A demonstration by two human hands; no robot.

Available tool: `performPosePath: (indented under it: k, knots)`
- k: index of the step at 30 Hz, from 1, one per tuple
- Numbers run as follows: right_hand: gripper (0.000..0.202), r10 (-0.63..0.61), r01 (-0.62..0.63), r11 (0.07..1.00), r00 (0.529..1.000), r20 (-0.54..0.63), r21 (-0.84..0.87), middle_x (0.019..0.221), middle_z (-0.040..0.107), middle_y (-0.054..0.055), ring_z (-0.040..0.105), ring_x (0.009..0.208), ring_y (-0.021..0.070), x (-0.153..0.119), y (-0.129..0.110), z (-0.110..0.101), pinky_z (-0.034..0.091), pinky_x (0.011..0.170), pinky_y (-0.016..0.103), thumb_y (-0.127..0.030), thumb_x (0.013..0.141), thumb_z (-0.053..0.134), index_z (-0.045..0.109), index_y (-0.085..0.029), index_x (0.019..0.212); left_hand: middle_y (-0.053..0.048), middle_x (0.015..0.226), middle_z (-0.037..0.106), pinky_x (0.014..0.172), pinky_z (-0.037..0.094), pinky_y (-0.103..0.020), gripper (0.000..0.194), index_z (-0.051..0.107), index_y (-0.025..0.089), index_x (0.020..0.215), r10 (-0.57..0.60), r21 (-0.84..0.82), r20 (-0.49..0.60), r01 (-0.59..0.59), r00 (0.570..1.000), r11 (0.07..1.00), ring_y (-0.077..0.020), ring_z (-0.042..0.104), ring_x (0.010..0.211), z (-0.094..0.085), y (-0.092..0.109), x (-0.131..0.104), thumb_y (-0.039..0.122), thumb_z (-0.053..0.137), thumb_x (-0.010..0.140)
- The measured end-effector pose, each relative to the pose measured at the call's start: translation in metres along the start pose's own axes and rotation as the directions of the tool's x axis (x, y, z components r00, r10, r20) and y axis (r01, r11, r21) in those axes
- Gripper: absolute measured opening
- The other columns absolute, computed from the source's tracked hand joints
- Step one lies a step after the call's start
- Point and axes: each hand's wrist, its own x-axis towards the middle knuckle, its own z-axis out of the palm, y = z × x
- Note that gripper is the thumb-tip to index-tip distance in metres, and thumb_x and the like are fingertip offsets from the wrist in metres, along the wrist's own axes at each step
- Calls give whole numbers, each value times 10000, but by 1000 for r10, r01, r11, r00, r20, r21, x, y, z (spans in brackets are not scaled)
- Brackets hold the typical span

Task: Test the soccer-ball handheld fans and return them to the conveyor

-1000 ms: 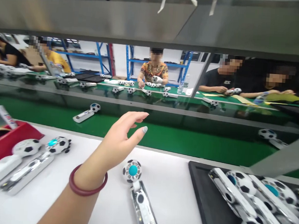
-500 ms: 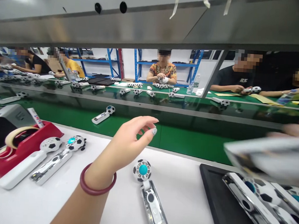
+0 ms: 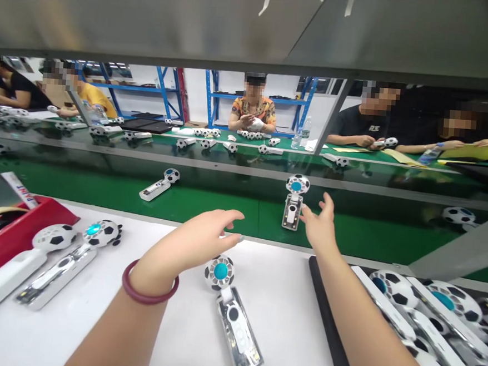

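Note:
My left hand [image 3: 200,241], with a dark red bangle on its wrist, hovers palm down just above a football-headed fan unit [image 3: 230,310] that lies on the white bench, fingers loosely apart and holding nothing. My right hand [image 3: 320,224] reaches out over the green belt [image 3: 209,205], fingers spread, empty. Just beyond its fingertips another fan unit [image 3: 293,200] lies on the belt, apart from the hand.
A black tray [image 3: 332,328] with several fan units sits at right. Two more units [image 3: 61,259] and a red tape dispenser [image 3: 13,228] lie at left. One unit [image 3: 159,184] rides the belt. People work along the far bench [image 3: 247,141]. A steel shelf [image 3: 255,27] hangs overhead.
My right hand carried a fan unit out from the tray side and has let it go on the green belt. My left hand sank lower over the unit on the bench.

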Motion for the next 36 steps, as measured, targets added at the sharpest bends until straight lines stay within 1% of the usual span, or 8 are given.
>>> performPosePath:
  k: [4, 10, 14, 19, 22, 29, 33, 36]
  knots:
    - [519, -23, 15, 999, 984, 179, 43, 1265, 439, 130, 565, 1024, 236, -18, -20, 14, 449, 893, 390, -405, 777, 503, 442, -202, 1250, -107, 1154, 583, 816, 444, -339, 445, 486, 204, 1226, -82, 91, -37, 85, 996, 992, -254, 584, 964, 8, -6, 5, 361, 413, 816]
    - [433, -10, 32, 999, 812, 583, -28, 1299, 424, 108, 518, 1105, 228, -40, 10, 45, 455, 883, 330, -360, 773, 525, 524, -204, 1176, -120, 1149, 579, 875, 413, -387, 441, 478, 194, 1231, -110, 95, -111, 121, 988, 988, -284, 538, 1050, -4, 15, -14, 368, 410, 832]
    - [354, 57, 9, 993, 836, 546, -118, 1165, 540, 113, 559, 1026, 228, -32, 31, 49, 446, 884, 353, -341, 821, 456, 563, -182, 1119, -127, 1135, 562, 851, 424, -401, 458, 434, 206, 1260, -111, 120, -129, 127, 985, 985, -293, 525, 1050, 12, 23, -20, 398, 363, 850]
    - [275, 54, 45, 982, 863, 502, -184, 1014, 603, 94, 590, 918, 218, -27, 35, 48, 460, 820, 338, -278, 794, 476, 626, -163, 994, -142, 998, 576, 728, 468, -411, 505, 535, 175, 1160, -175, 199, 215, 132, 961, 971, -312, 592, 855, 62, -2, -9, 461, 482, 748]
    - [293, 3, 91, 972, 916, 402, -215, 1067, 561, 105, 581, 887, 206, -25, 33, 49, 452, 789, 329, -253, 813, 413, 606, -151, 1007, -84, 1019, 568, 761, 465, -326, 441, 556, 230, 1140, -109, 146, 282, 70, 953, 987, -233, 601, 829, 70, -19, -11, 399, 512, 734]
    - [240, -175, 236, 958, 931, 320, -163, 1043, 541, 60, 569, 839, 188, -26, 30, 54, 447, 720, 312, -254, 785, 414, 630, -198, 874, -91, 1059, 525, 845, 424, -329, 352, 573, 198, 1086, -88, 320, -47, 98, 995, 942, -222, 549, 913, -8, -72, -53, 333, 489, 772]
    - [260, -212, 247, 962, 945, 249, -117, 1020, 551, 68, 560, 762, 173, -24, 27, 49, 446, 692, 312, -275, 798, 394, 624, -187, 885, -80, 992, 554, 855, 401, -352, 250, 610, 185, 941, -129, 557, -4, 110, 992, 823, -243, 515, 935, -64, -119, -75, 269, 505, 730]
    - [254, -244, 266, 961, 944, 222, -77, 1003, 564, 58, 551, 757, 169, -23, 22, 44, 441, 697, 304, -284, 800, 398, 622, -194, 877, -52, 942, 582, 803, 412, -306, 227, 627, 198, 861, -232, 627, 116, 110, 966, 771, -220, 529, 901, -80, -144, -84, 177, 516, 663]
